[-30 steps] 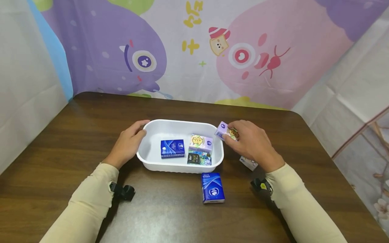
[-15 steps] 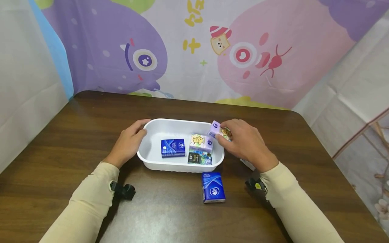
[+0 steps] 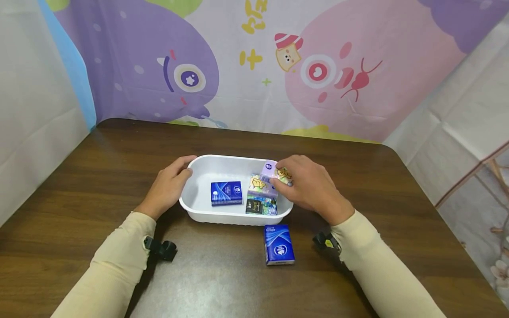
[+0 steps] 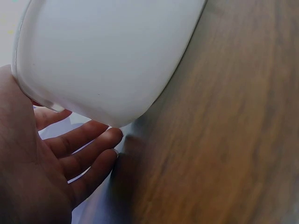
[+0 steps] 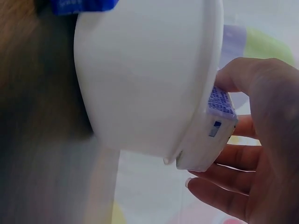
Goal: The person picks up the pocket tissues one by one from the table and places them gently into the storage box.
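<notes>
A lilac tissue pack (image 3: 268, 167) is pinched between the thumb and fingers of my right hand (image 3: 312, 183), over the right end of a white oval tub (image 3: 226, 218). In the right wrist view the same pack (image 5: 205, 140) sits at the tub's rim. My left hand (image 3: 167, 187) grips the tub's left end at the rim, thumb near the inside edge; in the left wrist view several fingers spread beside the wall. Inside lie a blue tissue pack (image 3: 226, 193), a lilac pack with a yellow cartoon (image 3: 260, 187), partly covered by the held one, and a dark floral pack (image 3: 262, 206).
Just in front of the tub's right end, another blue tissue pack (image 3: 279, 245) lies on the brown wooden table (image 3: 207, 274). A printed cartoon cloth (image 3: 246, 79) hangs behind the table's far edge. Black wrist devices (image 3: 161, 249) sit on both sleeves.
My right hand has carried the lilac pack leftward, from beside the tub to over its right end. A pale pack on the table under that arm is now hidden. The left hand stays put.
</notes>
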A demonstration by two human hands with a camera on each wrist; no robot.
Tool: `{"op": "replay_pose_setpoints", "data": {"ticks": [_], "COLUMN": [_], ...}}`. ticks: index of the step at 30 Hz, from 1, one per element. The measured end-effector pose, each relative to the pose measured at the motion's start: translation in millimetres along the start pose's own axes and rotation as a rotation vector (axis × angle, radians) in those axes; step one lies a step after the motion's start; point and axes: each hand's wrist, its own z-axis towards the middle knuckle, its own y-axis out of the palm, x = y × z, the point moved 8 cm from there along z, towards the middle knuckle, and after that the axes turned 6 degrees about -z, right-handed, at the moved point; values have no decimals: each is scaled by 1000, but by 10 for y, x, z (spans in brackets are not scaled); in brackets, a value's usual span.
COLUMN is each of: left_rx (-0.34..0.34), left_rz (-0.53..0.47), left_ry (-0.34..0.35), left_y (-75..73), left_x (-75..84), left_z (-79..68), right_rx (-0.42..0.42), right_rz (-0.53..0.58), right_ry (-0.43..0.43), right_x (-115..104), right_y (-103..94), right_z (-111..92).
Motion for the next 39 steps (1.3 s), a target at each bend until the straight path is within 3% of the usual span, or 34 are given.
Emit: {"op": "replay_pose_setpoints", "data": {"ticks": [26, 39], "left_rx": [-10, -1], "left_rz": [9, 13], "left_ry": [-19, -21], "left_y": [9, -1], "left_x": [-13, -23], "left_z": [10, 11], "right_rx": [-78, -116], "right_rz": [44, 41], "right_ry": [-182, -169], "right_x": [-373, -446], "right_y": [257, 302], "right_z": [79, 177]}}
